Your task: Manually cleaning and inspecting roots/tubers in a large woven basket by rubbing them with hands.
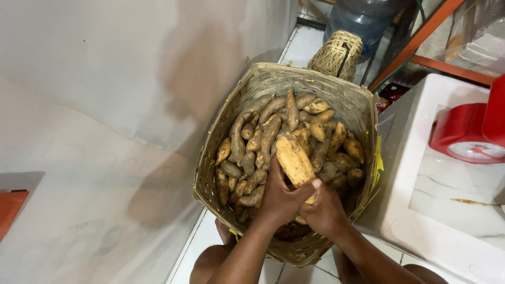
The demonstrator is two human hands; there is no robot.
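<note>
Small woven basket (336, 52) by a blue water jug (363, 18), red scale (468, 134) on white surface (421, 210), orange shelf frame (421, 39), white wall (105, 105), tiled floor (302, 44).

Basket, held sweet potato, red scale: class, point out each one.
basket (273, 79): head view, woven back rim.
sweet potato (293, 162): head view, middle of its skin.
scale (456, 129): head view, red housing.
</note>
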